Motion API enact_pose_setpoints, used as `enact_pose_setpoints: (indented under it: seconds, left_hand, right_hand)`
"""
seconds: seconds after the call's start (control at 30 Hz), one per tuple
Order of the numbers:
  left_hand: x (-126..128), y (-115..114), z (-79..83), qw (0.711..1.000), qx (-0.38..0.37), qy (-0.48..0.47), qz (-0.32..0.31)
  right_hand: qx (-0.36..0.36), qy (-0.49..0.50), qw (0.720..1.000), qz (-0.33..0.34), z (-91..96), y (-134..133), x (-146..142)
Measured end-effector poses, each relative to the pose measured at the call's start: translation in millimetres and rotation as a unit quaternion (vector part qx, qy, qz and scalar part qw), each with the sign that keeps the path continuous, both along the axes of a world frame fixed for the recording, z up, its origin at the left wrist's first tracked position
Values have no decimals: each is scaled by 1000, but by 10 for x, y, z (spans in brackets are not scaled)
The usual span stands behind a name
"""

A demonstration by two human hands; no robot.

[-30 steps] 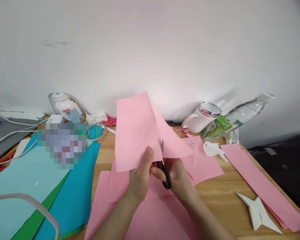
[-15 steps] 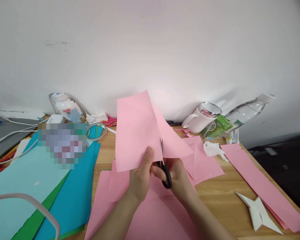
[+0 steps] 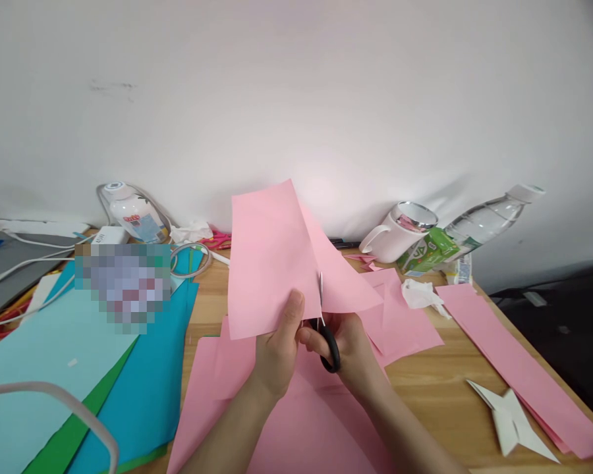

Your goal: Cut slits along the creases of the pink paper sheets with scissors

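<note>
My left hand (image 3: 279, 352) pinches the lower edge of a pink sheet of paper (image 3: 271, 263), thumb on the front face, and holds it upright above the desk. Black-handled scissors (image 3: 330, 349) are gripped in my right hand (image 3: 353, 352), with the blades pointing up into the sheet. Along the cut, a triangular pink flap (image 3: 343, 276) leans away to the right. Both hands are close together, their fingertips almost touching. More pink sheets (image 3: 301, 428) lie flat beneath my forearms. The fingers behind the paper are hidden.
Blue paper (image 3: 143, 382) and pale blue paper (image 3: 39, 368) lie at left, under cables. A white bottle (image 3: 136, 214) stands by the wall. At right are a pink mug (image 3: 398, 234), a green box (image 3: 432, 250), a leaning clear bottle (image 3: 489, 220), pink strips (image 3: 524, 375) and a folded white paper star (image 3: 508, 421).
</note>
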State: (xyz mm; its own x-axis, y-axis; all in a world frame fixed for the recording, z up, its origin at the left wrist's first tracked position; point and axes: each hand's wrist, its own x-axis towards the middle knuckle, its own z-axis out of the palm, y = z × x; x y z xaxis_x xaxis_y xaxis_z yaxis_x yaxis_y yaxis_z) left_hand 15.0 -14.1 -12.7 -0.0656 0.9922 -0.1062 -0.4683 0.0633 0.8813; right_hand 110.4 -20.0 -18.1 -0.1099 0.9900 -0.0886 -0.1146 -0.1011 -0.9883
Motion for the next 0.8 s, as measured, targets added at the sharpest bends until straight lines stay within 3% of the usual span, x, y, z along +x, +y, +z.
enact_pose_setpoints:
  seconds: [0.33,0.57,0.8]
  left_hand:
    - [-17,2,-86,998,1,12,-59]
    - [-17,3,-62,999,1,9,-47]
    - [-4,12,-28,999,-20,-28,-35]
  right_hand:
    - [-1,-9,1000,0,2,15,-2]
    - [-9,-46,999,-6,21,11,-10]
    - [-2,-19,1000,-12,-15,12,-27]
